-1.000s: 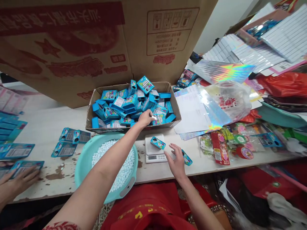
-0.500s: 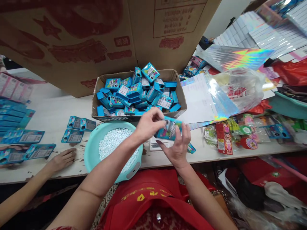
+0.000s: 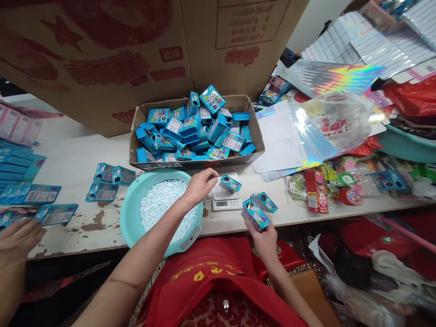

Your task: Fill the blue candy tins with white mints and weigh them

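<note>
Our tabletop [image 3: 75, 154] bears a carton [image 3: 252, 158] of blue tins [image 3: 190, 127] behind a turquoise basin [image 3: 127, 222] of white pellets [image 3: 158, 204]. Beside the scale [image 3: 227, 205], our left hand [image 3: 200, 187] bends its fingers; we cannot tell if it pinches anything. Our right hand [image 3: 264, 235] clamps one tin [image 3: 256, 213] beside a second tin [image 3: 266, 202]; another tin [image 3: 230, 183] sits on the scale.

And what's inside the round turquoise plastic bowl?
Many small pale blue rounded pieces lie in the bowl; the bare left forearm covers some, and they hide the bowl's bottom.
</note>
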Demonstrator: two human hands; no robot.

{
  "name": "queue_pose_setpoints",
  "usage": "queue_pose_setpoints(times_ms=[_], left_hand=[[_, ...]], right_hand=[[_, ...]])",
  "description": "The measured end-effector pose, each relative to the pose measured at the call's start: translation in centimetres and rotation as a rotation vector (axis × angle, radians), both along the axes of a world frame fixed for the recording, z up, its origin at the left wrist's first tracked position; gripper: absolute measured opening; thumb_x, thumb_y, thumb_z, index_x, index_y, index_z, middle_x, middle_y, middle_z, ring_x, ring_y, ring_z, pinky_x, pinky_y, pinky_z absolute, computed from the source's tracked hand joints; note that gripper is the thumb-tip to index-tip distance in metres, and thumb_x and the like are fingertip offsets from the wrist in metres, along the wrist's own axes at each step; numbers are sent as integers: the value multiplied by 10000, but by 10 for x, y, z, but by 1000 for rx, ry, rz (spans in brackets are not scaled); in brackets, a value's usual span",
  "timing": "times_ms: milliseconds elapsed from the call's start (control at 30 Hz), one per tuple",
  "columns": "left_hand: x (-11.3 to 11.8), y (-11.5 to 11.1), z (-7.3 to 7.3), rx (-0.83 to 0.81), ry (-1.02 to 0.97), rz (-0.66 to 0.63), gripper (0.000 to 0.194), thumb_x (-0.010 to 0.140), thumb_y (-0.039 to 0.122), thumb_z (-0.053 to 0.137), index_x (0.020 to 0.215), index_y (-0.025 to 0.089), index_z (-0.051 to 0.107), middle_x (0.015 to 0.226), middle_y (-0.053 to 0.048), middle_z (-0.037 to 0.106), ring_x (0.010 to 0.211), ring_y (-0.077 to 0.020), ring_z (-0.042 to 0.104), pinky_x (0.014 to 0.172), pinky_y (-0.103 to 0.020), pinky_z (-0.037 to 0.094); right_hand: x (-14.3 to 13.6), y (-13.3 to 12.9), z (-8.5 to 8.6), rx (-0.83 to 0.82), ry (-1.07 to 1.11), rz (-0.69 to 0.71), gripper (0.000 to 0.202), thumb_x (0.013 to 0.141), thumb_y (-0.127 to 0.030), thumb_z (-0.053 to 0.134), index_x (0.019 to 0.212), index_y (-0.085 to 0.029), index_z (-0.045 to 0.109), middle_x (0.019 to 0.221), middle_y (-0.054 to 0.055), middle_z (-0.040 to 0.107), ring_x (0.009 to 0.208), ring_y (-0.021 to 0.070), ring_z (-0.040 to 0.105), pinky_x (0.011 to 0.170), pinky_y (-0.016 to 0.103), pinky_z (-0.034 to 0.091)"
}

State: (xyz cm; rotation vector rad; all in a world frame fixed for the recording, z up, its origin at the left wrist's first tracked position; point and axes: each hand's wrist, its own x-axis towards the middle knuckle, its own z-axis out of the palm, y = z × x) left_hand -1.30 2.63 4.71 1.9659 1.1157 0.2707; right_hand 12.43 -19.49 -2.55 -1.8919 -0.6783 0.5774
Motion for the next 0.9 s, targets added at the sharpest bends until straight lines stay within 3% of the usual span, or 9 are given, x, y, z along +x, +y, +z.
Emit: queue_pose_setpoints(times_ms=[67, 200, 300, 400, 467, 567, 700, 800, 900], left_hand=[[-13, 0, -11, 63, 238, -24, 155, 841, 245, 474, 867, 225, 626, 905, -24, 679, 841, -210, 610, 707, -299, 419], [-60, -8, -40, 115, 666, 113, 256, 892, 248, 379, 958, 199, 622, 1010, -102, 651, 930, -276, 611, 717, -333, 416], [-91, -25, -67, 22, 761, 11, 268, 846, 255, 498, 1085, 170, 583, 1143, -136, 586, 1022, -277, 584, 772, -324, 426], [-107, -42, -86, -62, 704, -84, 217, 815, 193, 529, 1021, 193, 595, 1121, -104, 587, 999, -238, 583, 811, -310, 418], [-114, -46, -91, -122, 606, -28, 140, 788, 171, 543, 907, 205, 609, 991, -72, 624, 935, -221, 591, 799, -303, 421], [-128, -42, -91, -341, 314, 250, 94, 721, 263, 615, 791, 203, 595, 771, -30, 608, 736, -185, 581, 630, -262, 435], [-144, -38, -86, -802, -199, 624, 328, 648, 456, 655, 803, 182, 564, 656, -1, 549, 516, -109, 479, 418, -198, 305], [-141, -39, -81, -971, -271, 603, 366, 641, 487, 663, 784, 165, 564, 643, -5, 548, 474, -85, 449, 410, -195, 288], [-122, -35, -67, -906, -147, 492, 343, 608, 455, 689, 713, 155, 559, 612, -1, 540, 454, -75, 428, 434, -206, 314]], right_hand=[[-4, -13, -13, -55, 142, -25, 406, 672, -422, 716, 961, -157, 611, 827, 58, 687, 716, 204, 626, 697, 345, 531], [-11, -25, -33, -85, 264, 2, 408, 635, -415, 739, 932, -165, 613, 810, 45, 691, 697, 193, 623, 689, 332, 530], [-14, -26, -45, -83, 306, 11, 424, 626, -428, 742, 931, -163, 616, 817, 50, 695, 712, 202, 630, 710, 349, 533], [-14, -22, -53, -83, 310, 40, 441, 627, -435, 742, 948, -158, 622, 820, 56, 697, 716, 207, 633, 710, 357, 535], [-13, -19, -56, -91, 288, 66, 438, 635, -429, 739, 957, -154, 626, 820, 58, 698, 722, 209, 634, 711, 357, 534], [-10, -16, -55, -102, 237, 102, 413, 648, -416, 728, 954, -156, 631, 827, 57, 697, 735, 210, 635, 720, 356, 529], [-8, -14, -53, -96, 218, 123, 400, 655, -403, 721, 958, -158, 629, 833, 59, 697, 737, 207, 635, 721, 354, 528], [-9, -15, -55, -74, 217, 122, 398, 658, -406, 719, 959, -162, 628, 834, 58, 699, 737, 208, 636, 713, 354, 531], [-11, -15, -57, -65, 213, 107, 395, 657, -408, 720, 955, -164, 629, 832, 57, 700, 739, 211, 639, 712, 356, 532]])
